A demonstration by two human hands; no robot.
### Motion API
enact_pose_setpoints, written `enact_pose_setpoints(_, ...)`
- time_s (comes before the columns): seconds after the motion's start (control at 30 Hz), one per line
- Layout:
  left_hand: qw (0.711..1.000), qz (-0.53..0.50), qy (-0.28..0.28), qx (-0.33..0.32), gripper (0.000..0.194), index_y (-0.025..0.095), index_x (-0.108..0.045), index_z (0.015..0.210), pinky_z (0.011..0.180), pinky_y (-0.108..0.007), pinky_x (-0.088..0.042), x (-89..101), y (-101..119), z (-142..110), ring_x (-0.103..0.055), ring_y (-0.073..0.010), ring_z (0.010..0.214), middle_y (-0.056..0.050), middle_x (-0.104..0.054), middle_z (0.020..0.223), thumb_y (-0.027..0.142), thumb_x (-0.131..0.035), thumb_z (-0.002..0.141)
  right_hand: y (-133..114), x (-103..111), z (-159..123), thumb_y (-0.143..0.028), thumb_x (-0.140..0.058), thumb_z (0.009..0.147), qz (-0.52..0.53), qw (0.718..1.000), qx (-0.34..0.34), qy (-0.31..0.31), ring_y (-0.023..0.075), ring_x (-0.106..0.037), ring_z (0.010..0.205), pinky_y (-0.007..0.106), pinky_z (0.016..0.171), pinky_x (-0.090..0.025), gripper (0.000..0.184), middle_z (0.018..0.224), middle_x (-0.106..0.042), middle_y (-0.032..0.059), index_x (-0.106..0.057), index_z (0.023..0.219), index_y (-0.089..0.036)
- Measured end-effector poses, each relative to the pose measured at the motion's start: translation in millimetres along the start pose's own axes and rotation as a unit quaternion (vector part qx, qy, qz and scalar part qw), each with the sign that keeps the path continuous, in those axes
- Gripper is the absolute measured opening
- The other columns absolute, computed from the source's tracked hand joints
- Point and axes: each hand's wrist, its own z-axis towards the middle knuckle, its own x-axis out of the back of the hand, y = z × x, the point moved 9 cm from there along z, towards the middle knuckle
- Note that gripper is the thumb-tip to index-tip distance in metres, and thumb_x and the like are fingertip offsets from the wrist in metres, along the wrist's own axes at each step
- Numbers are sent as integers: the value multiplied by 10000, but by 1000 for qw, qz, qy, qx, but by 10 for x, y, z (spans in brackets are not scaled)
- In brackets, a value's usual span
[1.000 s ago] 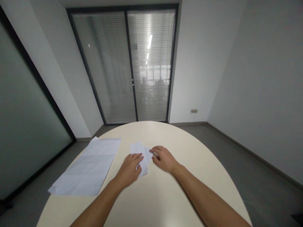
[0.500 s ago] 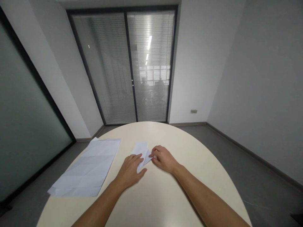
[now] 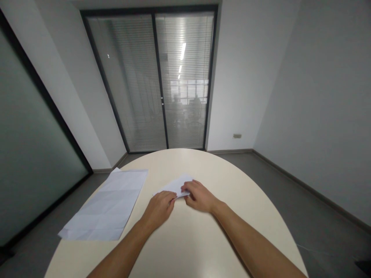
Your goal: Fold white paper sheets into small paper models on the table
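A small folded white paper (image 3: 175, 186) lies near the middle of the round cream table (image 3: 203, 239), its long edge slanting up to the right. My left hand (image 3: 160, 209) has its fingers curled and pinches the paper's near left edge. My right hand (image 3: 199, 197) pinches the same paper at its right end, fingers closed on it. Both forearms reach in from the bottom of the view.
A large creased white sheet (image 3: 108, 204) lies flat at the table's left edge, partly overhanging it. Beyond the table are glass sliding doors with blinds (image 3: 158, 81), a grey floor, and white walls to the right.
The folded paper has been turned from pointing away to lying slanted sideways. Both hands drew closer together and now pinch its near edge.
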Motion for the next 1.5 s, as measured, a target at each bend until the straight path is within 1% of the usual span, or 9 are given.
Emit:
enact_pose_setpoints(0.07, 1000, -5, 0, 7, 262, 224, -684, 1100, 941, -351, -506, 6, -16, 0, -676, -206, 1027, -36, -743, 1101, 193, -459, 969, 35, -11, -5, -155, -582, 817, -12, 1000, -8, -2, 232, -623, 1102, 415, 1044, -369, 353, 1141, -707, 80, -640, 1161, -207)
enact_pose_setpoints(0.23, 999, -21, 9, 23, 252, 229, -666, 1070, 894, -325, -508, 7, -57, -3, -689, -198, 984, -23, -740, 1052, 222, -426, 994, 119, -31, -11, -180, -577, 875, -37, 999, -23, -3, 221, -612, 1157, 439, 1096, -316, 278, 1185, -715, 55, -705, 1114, -245)
enact_pose_setpoints(0.43, 995, -34, 66, 65, 197, 236, -648, 1022, 829, -297, -494, 155, -105, -9, -684, -184, 934, -16, -730, 1006, 263, -455, 994, 184, 98, -8, -213, -538, 948, -64, 995, -79, 13, 206, -652, 1068, 440, 1102, -288, 210, 1098, -747, 38, -711, 1063, -248)
enact_pose_setpoints(0.63, 990, -29, 90, 109, 156, 230, -645, 1055, 848, -296, -485, 183, -229, -34, -686, -191, 957, -23, -736, 1027, 271, -535, 952, 218, 201, 3, -326, -509, 1000, -102, 988, -113, 17, 197, -665, 865, 315, 875, -405, 246, 895, -755, 37, -717, 927, -217)
enact_pose_setpoints(0.87, 982, -37, 95, 161, 138, 240, -652, 954, 778, -282, -456, 132, -408, -49, -681, -196, 910, -12, -736, 961, 275, -518, 951, 376, 202, -57, -409, -533, 978, -103, 981, -163, 17, 206, -665, 866, 282, 748, -401, 268, 916, -755, 46, -731, 947, -232)
enact_pose_setpoints(1.07, 971, -69, 120, 193, 148, 242, -644, 942, 759, -279, -448, 170, -514, -79, -678, -203, 902, -17, -736, 963, 325, -522, 945, 539, 269, -123, -394, -573, 941, -39, 977, -200, 65, 223, -677, 941, 301, 798, -437, 229, 1036, -762, 39, -739, 1006, -250)
enact_pose_setpoints(1.23, 967, -98, 128, 199, 164, 239, -634, 908, 735, -285, -452, 150, -567, -78, -678, -208, 862, -21, -729, 921, 362, -528, 930, 670, 283, -154, -416, -622, 894, 64, 969, -206, 122, 230, -677, 890, 321, 802, -464, 228, 972, -764, 44, -747, 937, -230)
enact_pose_setpoints(1.4, 964, -144, 153, 163, 178, 231, -618, 1013, 806, -299, -480, 110, -588, -66, -678, -209, 903, -38, -725, 983, 339, -515, 916, 837, 286, -186, -433, -680, 841, 143, 951, -209, 175, 211, -648, 810, 320, 773, -464, 235, 915, -754, 30, -750, 910, -221)
enact_pose_setpoints(1.5, 961, -146, 167, 166, 212, 227, -623, 1027, 782, -310, -484, 113, -616, -77, -661, -206, 841, -41, -715, 971, 372, -510, 922, 931, 263, -209, -461, -708, 809, 184, 938, -222, 193, 197, -621, 749, 316, 724, -465, 281, 883, -742, 30, -746, 932, -211)
